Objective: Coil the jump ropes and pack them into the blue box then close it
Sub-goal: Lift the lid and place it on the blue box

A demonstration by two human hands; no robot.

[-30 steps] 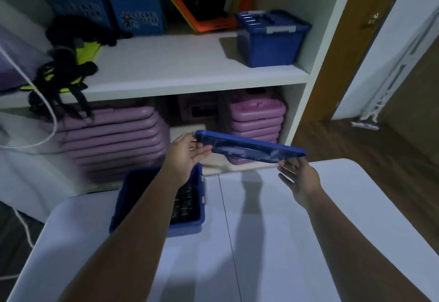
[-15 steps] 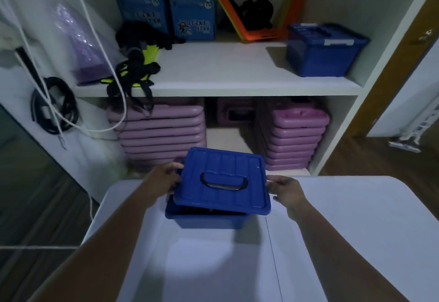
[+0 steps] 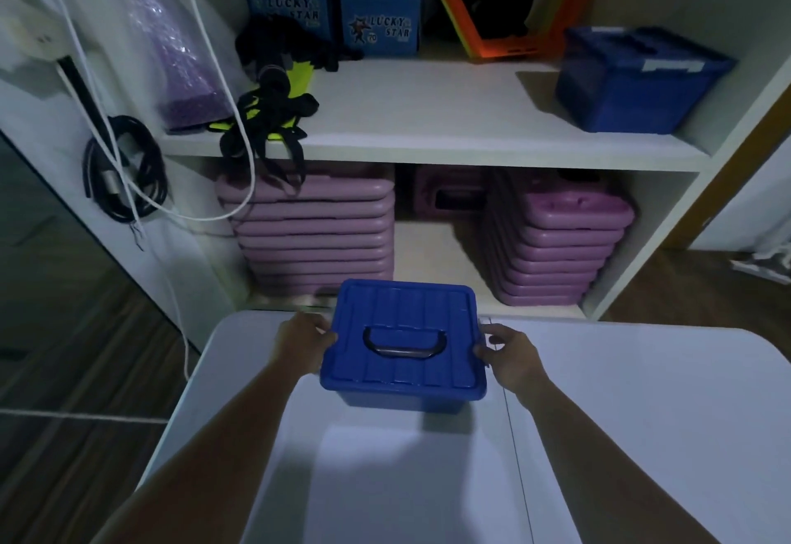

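The blue box (image 3: 400, 401) stands near the far edge of the white table (image 3: 620, 436). Its blue lid (image 3: 404, 340), with a dark carry handle (image 3: 404, 344) folded flat in the middle, lies level on top of the box. My left hand (image 3: 301, 340) grips the lid's left edge, fingers curled round the rim. On the opposite side, my right hand (image 3: 507, 353) grips the right edge the same way. The jump ropes are hidden inside the box.
Beyond the table stands a white shelf unit (image 3: 428, 132). A second blue box (image 3: 633, 81), two blue cartons and black straps sit on its upper shelf. Stacked purple steps (image 3: 314, 235) fill the space below. Cables (image 3: 124, 166) hang at the left.
The lid was held in the air above the open box, then came down onto it. It now sits flat and square on the box, with both hands still on its edges.
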